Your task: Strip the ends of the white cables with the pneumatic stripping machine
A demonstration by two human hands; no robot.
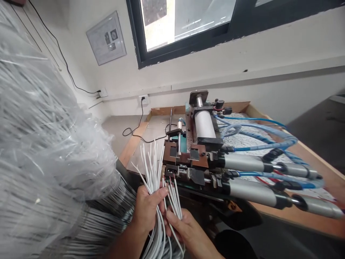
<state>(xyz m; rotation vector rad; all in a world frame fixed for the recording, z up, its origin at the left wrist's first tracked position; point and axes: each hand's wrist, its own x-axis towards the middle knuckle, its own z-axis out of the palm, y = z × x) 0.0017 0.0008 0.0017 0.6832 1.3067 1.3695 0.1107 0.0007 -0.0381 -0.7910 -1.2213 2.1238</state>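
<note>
My left hand point(147, 205) is closed round a bundle of white cables point(154, 172) whose ends fan out upward. Close beside it, my right hand point(181, 225) grips a smaller group of white cables point(175, 199), several with reddish tips. The two groups hang down together below my hands. Just beyond the tips stands a pneumatic machine point(185, 156) with brown clamp plates and a dark jaw at its front. The smaller group's tips are near this front edge; whether any touch it I cannot tell. My fingertips are partly hidden behind the cables.
Large bundles of grey-white cables in clear plastic point(54, 136) crowd the left side. Silver air cylinders point(252, 192) and blue hoses point(264, 145) stick out to the right. A wooden-edged tray point(132, 145) surrounds the machine, with white scraps inside. A black cord point(140, 126) trails behind.
</note>
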